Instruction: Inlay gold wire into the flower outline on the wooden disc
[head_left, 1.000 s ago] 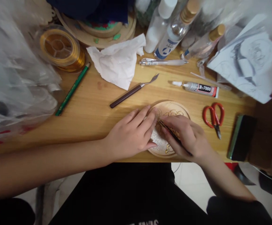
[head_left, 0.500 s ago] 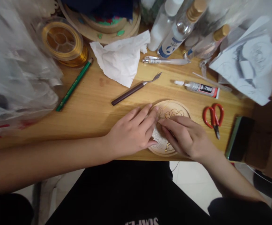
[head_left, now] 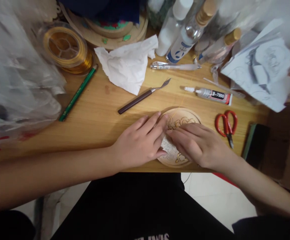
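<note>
A round wooden disc (head_left: pixel 196 115) lies at the table's front edge, with a pale line drawing and gold wire outlines (head_left: pixel 181 156) on it. Over its left side rests my left hand (head_left: pixel 141 141), palm down with the fingers stretched out. My right hand (head_left: pixel 197 143) bends over the disc's right side, thumb and fingers pinched together close to the left fingertips. What the pinch holds is hidden. A thin gold wire (head_left: pixel 184 98) runs up from the disc near both hands' fingertips.
Behind the disc lie a palette knife (head_left: pixel 137 101), a glue tube (head_left: pixel 213 94) and a pen (head_left: pixel 176 66). Red-handled cutters (head_left: pixel 226 123) are to the right. Leftward are a green pencil (head_left: pixel 77 95), a gold wire spool (head_left: pixel 65 48) and crumpled tissue (head_left: pixel 125 65). Bottles (head_left: pixel 182 40) stand at the back.
My right hand has flattened and shifted slightly left over the disc, its forearm lower. The gold wire now stretches farther up across the table. My left hand stays in place.
</note>
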A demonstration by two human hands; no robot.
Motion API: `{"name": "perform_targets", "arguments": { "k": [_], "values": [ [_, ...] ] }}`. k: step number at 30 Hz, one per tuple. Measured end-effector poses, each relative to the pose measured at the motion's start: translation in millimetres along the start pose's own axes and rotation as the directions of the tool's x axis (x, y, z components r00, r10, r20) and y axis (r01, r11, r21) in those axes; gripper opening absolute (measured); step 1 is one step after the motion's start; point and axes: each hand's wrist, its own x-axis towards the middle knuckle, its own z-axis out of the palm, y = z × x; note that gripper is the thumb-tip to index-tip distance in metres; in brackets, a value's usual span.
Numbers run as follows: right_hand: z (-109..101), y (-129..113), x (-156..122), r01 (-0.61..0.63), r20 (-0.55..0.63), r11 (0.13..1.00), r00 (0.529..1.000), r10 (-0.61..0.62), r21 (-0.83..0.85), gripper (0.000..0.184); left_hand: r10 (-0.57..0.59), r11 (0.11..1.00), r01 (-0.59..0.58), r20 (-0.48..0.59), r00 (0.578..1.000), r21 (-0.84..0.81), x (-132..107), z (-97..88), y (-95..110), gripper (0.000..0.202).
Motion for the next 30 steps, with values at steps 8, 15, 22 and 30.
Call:
{"name": "perform_targets", "arguments": {
  "k": [8,15,22,30],
  "values": [
    [4.7,-0.2,-26.1,-0.301,-0.189,0.946,0.929,0.319,0.116,0.035,0.016,1.0,-0.015,0.039,0.999,-0.026,0.0,-0.5,-2.5,0.06],
    [17.6,1.7,-60.6,-0.644,-0.358,0.743,0.66,0.661,0.183,0.018,0.074,0.997,-0.074,0.03,0.997,-0.01,-1.3,0.0,-7.7,0.089],
    [27.7,-19.4,-63.4,-0.623,-0.4,0.776,0.689,0.605,0.1,0.018,0.212,0.977,-0.21,0.042,0.976,-0.04,2.1,-3.4,-20.6,0.097],
    [27.2,-42.9,-71.7,-0.622,-0.46,0.778,0.668,0.585,0.087,0.017,0.388,0.918,-0.383,0.034,0.921,-0.1,9.4,-3.9,-37.4,0.093]
  ]
}}
